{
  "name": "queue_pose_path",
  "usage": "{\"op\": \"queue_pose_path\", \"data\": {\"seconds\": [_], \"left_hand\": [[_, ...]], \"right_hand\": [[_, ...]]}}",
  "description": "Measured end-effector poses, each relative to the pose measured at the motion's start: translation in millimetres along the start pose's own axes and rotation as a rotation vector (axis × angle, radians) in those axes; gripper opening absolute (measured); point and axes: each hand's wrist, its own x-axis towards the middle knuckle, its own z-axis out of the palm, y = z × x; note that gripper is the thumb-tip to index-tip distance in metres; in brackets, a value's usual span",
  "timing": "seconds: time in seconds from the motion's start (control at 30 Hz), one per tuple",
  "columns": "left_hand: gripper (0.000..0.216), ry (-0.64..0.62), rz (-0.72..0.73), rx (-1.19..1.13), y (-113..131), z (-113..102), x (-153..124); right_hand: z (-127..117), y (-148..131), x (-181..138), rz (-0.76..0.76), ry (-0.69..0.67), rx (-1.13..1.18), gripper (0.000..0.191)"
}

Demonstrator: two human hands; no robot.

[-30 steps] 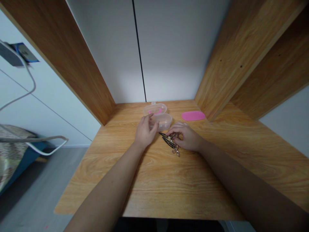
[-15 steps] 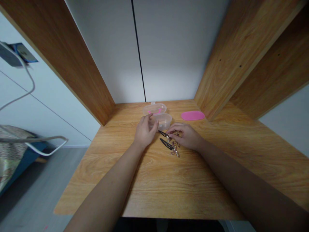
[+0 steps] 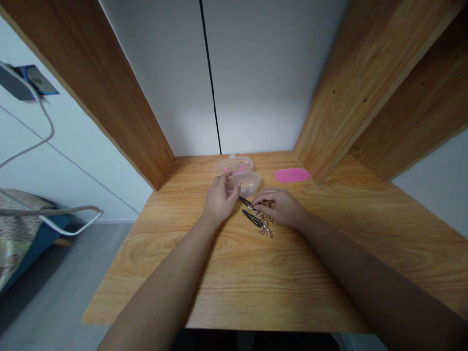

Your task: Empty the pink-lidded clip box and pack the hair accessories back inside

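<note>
A clear plastic case (image 3: 251,182) stands on the desk with its lid (image 3: 234,165) tipped back behind it. My left hand (image 3: 219,197) is wrapped around the case's left end, thumb at the front and fingers toward the back rim. In front of the case, my right hand (image 3: 280,207) pinches a black snap hair clip with metal-and-pearl trim, low over the desk; the fingers partly cover it. A second black hair clip (image 3: 252,218) with a looped bow ornament (image 3: 265,227) lies just below. More shiny ornaments are half hidden under my right hand.
A pink oval piece (image 3: 292,175) lies flat at the back right of the wooden desk (image 3: 234,282). Upright wooden panels flank the desk, with a white wall (image 3: 256,97) behind. On the left, a white cable (image 3: 47,122) hangs beside the desk.
My right hand has shifted very slightly with the hair clip between its fingers. The left hand and the case look the same.
</note>
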Motion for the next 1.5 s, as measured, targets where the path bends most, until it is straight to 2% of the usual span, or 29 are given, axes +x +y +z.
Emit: {"op": "queue_pose_path", "data": {"seconds": [0.17,0.3,0.67,0.87,1.3,1.5], "left_hand": [[0.044,0.0,0.006,-0.003,1.6,-0.2,0.4],[0.043,-0.004,0.001,-0.004,0.8,-0.1,1.2],[0.044,-0.004,0.001,0.001,0.2,0.5,0.6],[0.044,-0.007,-0.003,0.011,2.3,-0.5,1.1],[0.045,-0.009,0.001,0.005,0.5,0.2,0.2],[0.045,-0.006,-0.003,0.007,1.1,0.0,0.8]], "right_hand": [[-2.3,-3.0,0.0,-0.04,0.044,0.026,0.01],[-4.1,-2.2,-0.6,-0.094,0.02,-0.006,0.009],[-1.4,-3.9,-1.2,-0.054,-0.032,-0.046,0.011],[-2.0,-10.4,-1.1,-0.051,-0.007,-0.078,0.011],[-2.0,-8.7,-1.8,-0.103,-0.043,-0.131,0.008],[-6.3,-15.5,1.8,-0.138,0.043,-0.115,0.011]]}}
